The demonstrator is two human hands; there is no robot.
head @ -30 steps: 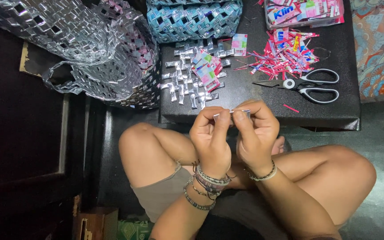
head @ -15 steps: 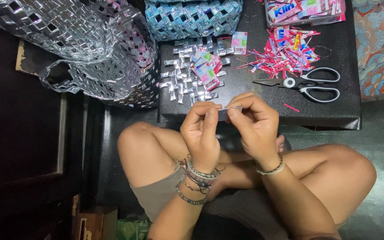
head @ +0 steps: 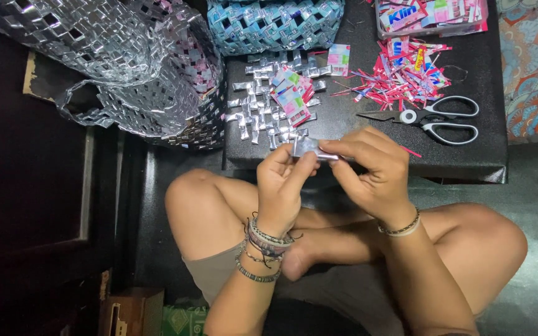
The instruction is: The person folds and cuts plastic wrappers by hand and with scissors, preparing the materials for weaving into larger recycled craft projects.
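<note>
Both hands pinch one small folded silver foil strip (head: 309,148) just in front of the black low table (head: 468,158). My left hand (head: 284,186) holds its left end between thumb and fingers. My right hand (head: 372,171) grips its right end, fingers curled over it. Several folded silver strips (head: 253,115) and a few pink-and-green wrapper pieces (head: 291,99) lie on the table beyond my hands. I sit cross-legged, knees on either side.
Scissors with white-and-black handles (head: 434,118) lie on the table right of my hands, beside a heap of red and pink wrapper trimmings (head: 406,71). A blue woven basket (head: 275,25) and a large silver woven bag (head: 126,68) stand at back and left. A wrapper box (head: 431,14) sits far right.
My hands have shifted slightly toward the table while working the strip; the fingers have changed their pinch on the foil. The things on the table have stayed put.
</note>
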